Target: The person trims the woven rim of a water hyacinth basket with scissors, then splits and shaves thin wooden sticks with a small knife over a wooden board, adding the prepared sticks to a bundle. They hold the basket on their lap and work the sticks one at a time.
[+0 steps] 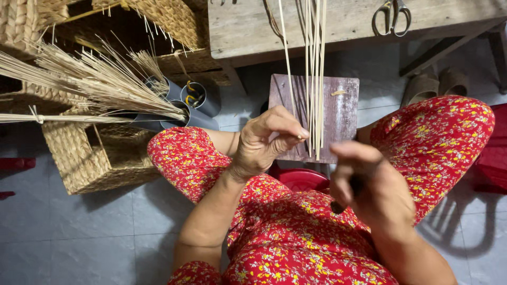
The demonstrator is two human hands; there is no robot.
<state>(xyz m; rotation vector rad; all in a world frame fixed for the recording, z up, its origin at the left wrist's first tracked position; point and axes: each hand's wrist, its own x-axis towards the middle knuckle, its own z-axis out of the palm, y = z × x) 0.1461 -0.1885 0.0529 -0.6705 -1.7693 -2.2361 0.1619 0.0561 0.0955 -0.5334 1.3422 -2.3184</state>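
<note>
My left hand (pixel 266 140) pinches the lower ends of a bundle of thin pale bamboo strips (pixel 312 68) that stand up in front of a dark wooden board (pixel 338 113). Its thumb and forefinger close on the strips near the board's lower edge. My right hand (pixel 369 187), blurred and close to the camera, is curled around a dark handle-like tool (pixel 355 186) just right of and below the strips. Both hands hover over my lap in red flowered cloth (pixel 296 237).
Woven baskets (pixel 84 153) stand at the left, with grey tubes (pixel 198 103) holding sheaves of straw sticks (pixel 95 79). A wooden bench (pixel 348 21) with scissors (pixel 392 16) is at the top. A red stool (pixel 301 179) sits under me; sandals (pixel 435 84) lie at the right.
</note>
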